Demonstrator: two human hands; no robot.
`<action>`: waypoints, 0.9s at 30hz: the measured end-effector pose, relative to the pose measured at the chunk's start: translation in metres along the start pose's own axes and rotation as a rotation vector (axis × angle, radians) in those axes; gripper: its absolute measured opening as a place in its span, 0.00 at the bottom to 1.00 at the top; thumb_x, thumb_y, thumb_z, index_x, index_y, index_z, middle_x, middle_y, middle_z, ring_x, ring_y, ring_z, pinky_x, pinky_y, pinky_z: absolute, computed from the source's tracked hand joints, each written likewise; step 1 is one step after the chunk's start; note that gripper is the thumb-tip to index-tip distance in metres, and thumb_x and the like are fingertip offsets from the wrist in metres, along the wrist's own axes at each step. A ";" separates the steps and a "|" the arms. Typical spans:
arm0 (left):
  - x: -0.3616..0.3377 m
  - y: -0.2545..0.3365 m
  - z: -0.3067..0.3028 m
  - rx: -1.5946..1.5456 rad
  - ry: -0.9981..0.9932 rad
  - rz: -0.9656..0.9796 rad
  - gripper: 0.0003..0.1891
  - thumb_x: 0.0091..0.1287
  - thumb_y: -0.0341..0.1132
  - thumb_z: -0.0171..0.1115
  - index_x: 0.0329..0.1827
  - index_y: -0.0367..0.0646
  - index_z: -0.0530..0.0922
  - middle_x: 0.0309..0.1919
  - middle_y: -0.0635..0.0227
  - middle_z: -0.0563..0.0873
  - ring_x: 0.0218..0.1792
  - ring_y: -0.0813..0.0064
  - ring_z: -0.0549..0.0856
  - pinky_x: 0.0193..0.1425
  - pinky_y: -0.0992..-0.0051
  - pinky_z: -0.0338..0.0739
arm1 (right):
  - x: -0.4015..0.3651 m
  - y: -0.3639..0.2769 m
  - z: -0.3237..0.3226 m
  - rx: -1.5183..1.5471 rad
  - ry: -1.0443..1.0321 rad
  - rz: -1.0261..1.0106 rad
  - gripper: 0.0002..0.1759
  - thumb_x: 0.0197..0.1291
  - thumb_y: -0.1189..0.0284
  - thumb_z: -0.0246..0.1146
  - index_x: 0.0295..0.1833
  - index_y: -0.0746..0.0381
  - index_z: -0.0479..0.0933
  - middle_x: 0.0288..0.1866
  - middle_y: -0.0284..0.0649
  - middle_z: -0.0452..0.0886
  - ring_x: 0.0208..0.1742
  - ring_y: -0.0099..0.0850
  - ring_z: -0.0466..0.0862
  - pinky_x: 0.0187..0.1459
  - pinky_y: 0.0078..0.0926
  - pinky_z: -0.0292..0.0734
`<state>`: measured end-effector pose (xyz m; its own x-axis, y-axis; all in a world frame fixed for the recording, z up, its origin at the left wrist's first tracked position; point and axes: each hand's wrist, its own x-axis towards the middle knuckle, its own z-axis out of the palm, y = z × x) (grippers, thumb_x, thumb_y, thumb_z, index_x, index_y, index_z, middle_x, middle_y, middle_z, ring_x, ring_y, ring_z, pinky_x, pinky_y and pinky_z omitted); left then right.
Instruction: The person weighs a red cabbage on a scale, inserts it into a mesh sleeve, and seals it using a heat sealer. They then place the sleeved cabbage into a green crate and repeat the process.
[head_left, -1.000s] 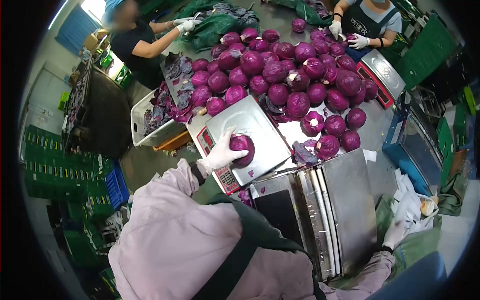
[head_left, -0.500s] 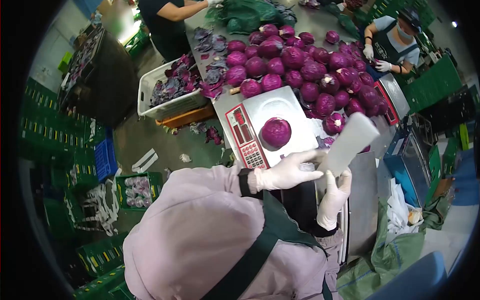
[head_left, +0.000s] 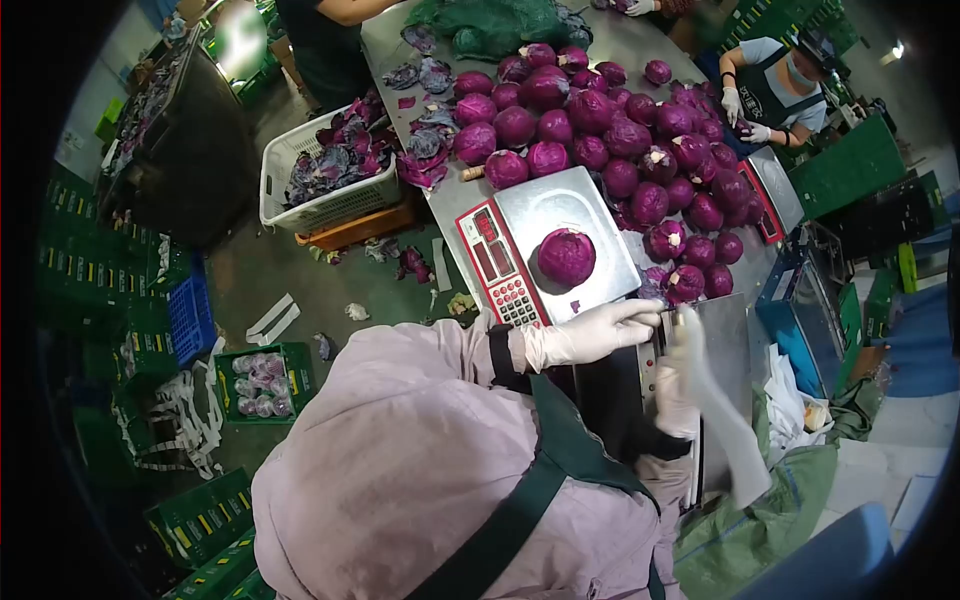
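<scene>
My left hand, in a white glove, reaches over the front edge of the scale with its fingers stretched out and nothing visible in them. Just right of it is my right hand, also gloved and blurred by motion. It grips a whitish, translucent strip of plastic film, which hangs down to the right; the exact grip is smeared. A trimmed red cabbage sits on the steel plate of the digital scale, left of and beyond my fingers. A steel-topped machine stands under my right hand.
A large heap of red cabbages covers the table beyond the scale. A white crate of leaf scraps stands left. Two co-workers, one in a dark apron, are across the table. A green crate holds wrapped cabbages on the floor.
The film has swung from pointing up and away to hanging down on the right. My left hand has come away from it, and my right hand has moved slightly.
</scene>
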<state>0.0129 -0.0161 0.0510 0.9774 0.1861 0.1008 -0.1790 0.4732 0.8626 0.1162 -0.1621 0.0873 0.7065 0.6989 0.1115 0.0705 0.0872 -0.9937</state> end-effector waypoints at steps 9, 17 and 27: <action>-0.031 0.012 -0.021 0.232 0.130 -0.099 0.19 0.72 0.33 0.59 0.64 0.38 0.75 0.52 0.69 0.82 0.54 0.80 0.78 0.61 0.78 0.72 | -0.003 0.011 0.077 0.118 0.258 0.234 0.13 0.66 0.79 0.61 0.56 0.67 0.77 0.54 0.41 0.77 0.51 0.26 0.78 0.51 0.21 0.74; -0.041 0.007 -0.034 -0.115 0.253 -0.214 0.17 0.72 0.33 0.59 0.61 0.39 0.78 0.37 0.73 0.82 0.34 0.84 0.79 0.40 0.80 0.75 | -0.003 0.031 0.080 -0.004 0.057 0.126 0.15 0.64 0.80 0.62 0.56 0.68 0.81 0.60 0.51 0.79 0.63 0.33 0.77 0.64 0.30 0.71; -0.033 -0.002 -0.053 0.282 0.282 0.129 0.08 0.72 0.34 0.60 0.41 0.38 0.82 0.42 0.71 0.84 0.48 0.80 0.81 0.55 0.77 0.75 | 0.009 0.058 0.058 0.494 0.092 0.099 0.14 0.62 0.77 0.64 0.52 0.67 0.78 0.52 0.50 0.82 0.51 0.40 0.83 0.55 0.38 0.77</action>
<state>-0.0249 0.0230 0.0199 0.8727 0.4754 0.1113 -0.2218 0.1831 0.9577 0.0854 -0.1098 0.0315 0.7536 0.6573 -0.0069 -0.3256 0.3641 -0.8726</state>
